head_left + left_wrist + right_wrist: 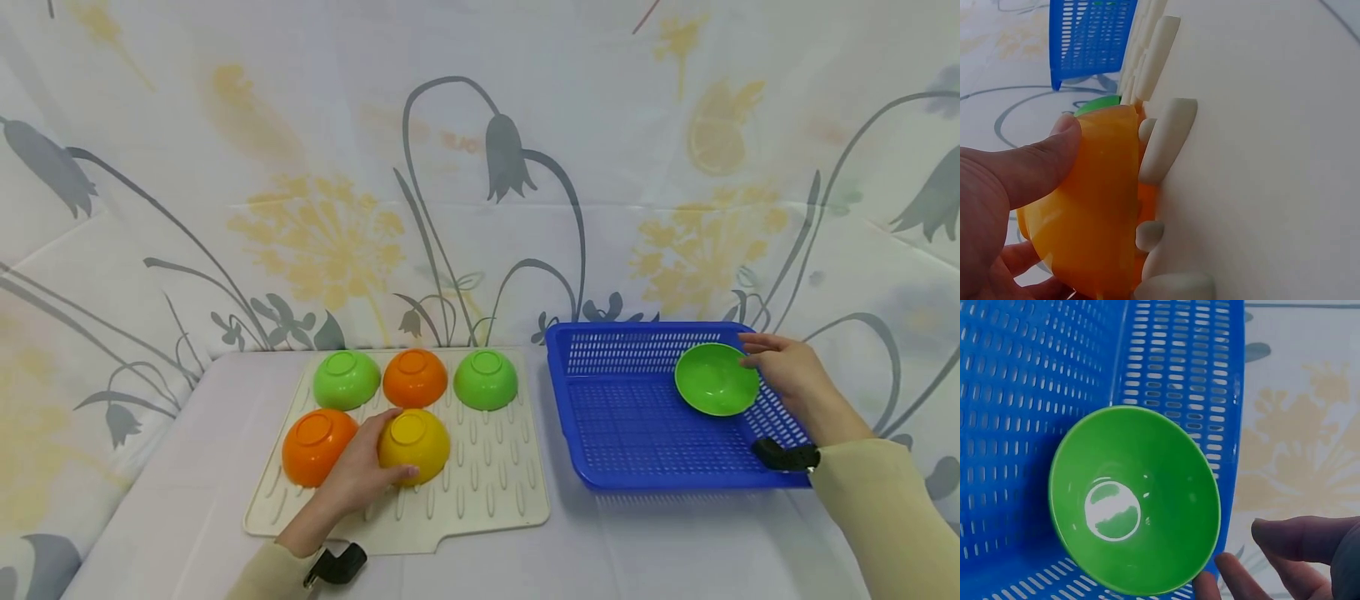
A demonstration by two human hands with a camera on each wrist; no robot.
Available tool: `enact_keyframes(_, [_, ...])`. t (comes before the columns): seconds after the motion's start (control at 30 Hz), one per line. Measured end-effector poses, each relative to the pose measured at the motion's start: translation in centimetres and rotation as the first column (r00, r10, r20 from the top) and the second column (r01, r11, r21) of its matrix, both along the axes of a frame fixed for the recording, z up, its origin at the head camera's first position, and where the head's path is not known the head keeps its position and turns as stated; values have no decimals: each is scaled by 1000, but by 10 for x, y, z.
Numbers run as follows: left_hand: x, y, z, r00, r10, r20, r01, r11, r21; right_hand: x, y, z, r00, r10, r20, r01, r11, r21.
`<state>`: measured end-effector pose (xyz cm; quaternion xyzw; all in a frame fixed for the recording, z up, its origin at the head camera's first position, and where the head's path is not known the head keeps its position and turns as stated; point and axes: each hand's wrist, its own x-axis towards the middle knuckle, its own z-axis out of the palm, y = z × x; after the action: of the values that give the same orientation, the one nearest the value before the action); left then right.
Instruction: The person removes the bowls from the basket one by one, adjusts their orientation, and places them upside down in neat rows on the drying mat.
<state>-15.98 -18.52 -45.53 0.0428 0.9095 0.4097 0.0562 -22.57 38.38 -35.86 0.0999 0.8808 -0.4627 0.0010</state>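
Note:
My left hand (362,468) grips an upside-down yellow bowl (415,446) on the cream ridged drying mat (491,500). In the left wrist view the thumb (1054,156) lies on one side of that bowl and the fingers come round the other, with its rim at the mat's ridges. A green bowl (716,380) sits tilted, hollow side showing, in the right part of the blue basket (600,475). My right hand (798,379) is over the basket's right edge, thumb and fingers apart, fingertips right at the green bowl's rim (1209,550).
Upside down on the mat, a green bowl (347,380), an orange bowl (415,379) and another green bowl (486,380) form the back row. A second orange bowl (318,446) stands left of the yellow one. A flower-printed cloth (480,208) hangs behind.

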Motion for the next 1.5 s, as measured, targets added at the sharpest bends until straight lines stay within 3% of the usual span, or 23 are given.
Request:
enact_keyframes(0.23, [0,0,0,1000,-6,-13,6,1000,14,0,-2,1,1000,8,-3,-8,998,70])
enact_keyframes(0.33, [1,0,0,1000,-7,-15,8,1000,10,0,-2,0,1000,17,-10,-15,985,170])
enact_keyframes(0.6, [0,0,-3,1000,-7,-17,7,1000,6,-3,-3,-4,997,28,-76,10,890,456])
enact_keyframes(0.77, [1,1,-3,1000,-11,-16,11,1000,9,-5,-4,-6,995,24,-94,29,848,529])
enact_keyframes(0.87, [1,2,-2,1000,-10,-17,10,1000,9,-4,-3,-6,995,27,-94,28,839,543])
enact_keyframes(0.97, [1,2,-2,1000,-8,-16,8,1000,8,-3,-1,-7,995,24,-97,31,848,529])
enact_keyframes(1.13, [1,2,-2,1000,-4,-2,4,1000,8,-2,-1,-9,995,24,-94,22,887,461])
enact_keyframes(1.33, [-1,-1,0,1000,-4,-5,4,1000,15,-2,-5,-10,999,45,-15,-39,962,272])
enact_keyframes(1.5, [-1,-3,0,1000,-6,-14,6,1000,12,-2,-13,-4,994,109,22,-111,981,156])
